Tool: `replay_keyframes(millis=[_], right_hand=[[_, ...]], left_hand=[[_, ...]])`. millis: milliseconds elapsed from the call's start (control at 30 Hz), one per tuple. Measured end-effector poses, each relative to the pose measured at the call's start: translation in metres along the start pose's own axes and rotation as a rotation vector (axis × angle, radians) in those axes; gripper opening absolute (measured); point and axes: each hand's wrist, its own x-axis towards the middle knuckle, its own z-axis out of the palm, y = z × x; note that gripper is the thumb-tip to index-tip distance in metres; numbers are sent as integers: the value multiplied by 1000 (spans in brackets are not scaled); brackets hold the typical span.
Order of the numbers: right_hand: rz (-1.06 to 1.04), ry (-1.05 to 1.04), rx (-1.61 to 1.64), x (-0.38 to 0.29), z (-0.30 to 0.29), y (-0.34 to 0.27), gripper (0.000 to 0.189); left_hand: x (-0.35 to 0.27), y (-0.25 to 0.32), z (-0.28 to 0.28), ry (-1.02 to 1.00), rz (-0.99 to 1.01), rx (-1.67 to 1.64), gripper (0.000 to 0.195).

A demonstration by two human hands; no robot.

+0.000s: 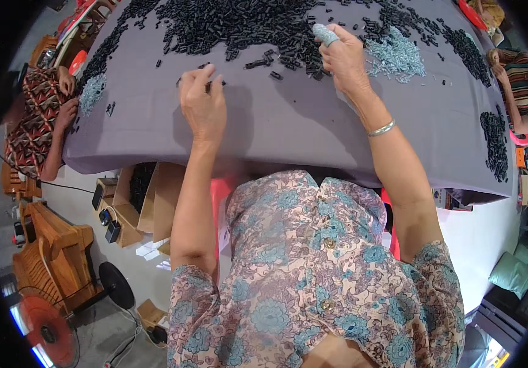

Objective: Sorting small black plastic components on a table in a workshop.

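My left hand [203,103] is over the near part of the grey tablecloth [287,138], fingers bent, with small black pieces at its fingertips; whether it grips them is blurred. My right hand [344,60], with a metal bangle [381,128] at the wrist, is curled beside the pile of small clear and silvery pieces [397,55]. A pale knitted-looking cover [325,35] sits on one of its digits. What lies inside its fingers is hidden. A large heap of small black plastic parts [236,25] spreads beyond both hands, with several loose ones between them.
At the left edge a person's hands [67,110] are near another small silvery pile [92,94]. Another person in stripes [526,87] sits at the right, near a black pile [494,147]. Below the table stand an open carton [163,202], a wooden chair [57,253] and a fan [48,326].
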Motion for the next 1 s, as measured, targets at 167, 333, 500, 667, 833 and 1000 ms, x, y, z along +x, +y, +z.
replay_keyframes(millis=[167, 333, 500, 667, 833, 1000], right_hand=[[-40, -12, -131, -6, 7, -3, 18], [-107, 8, -172, -2, 2, -3, 19], [-74, -12, -120, 1, 1, -2, 14], [-62, -5, -5, 3, -8, -6, 13], [-93, 30, 146, -4, -9, -29, 14], [-136, 13, 207, -9, -22, -43, 15]], left_hand=[[-10, 7, 8, -50, 76, -94, 16], [-11, 7, 12, -76, 69, -105, 14], [-3, 10, 11, -111, 111, -79, 15], [12, 21, 17, -224, 182, 62, 18], [22, 6, 37, -332, 240, 225, 21], [25, -2, 38, -389, 212, 213, 20]])
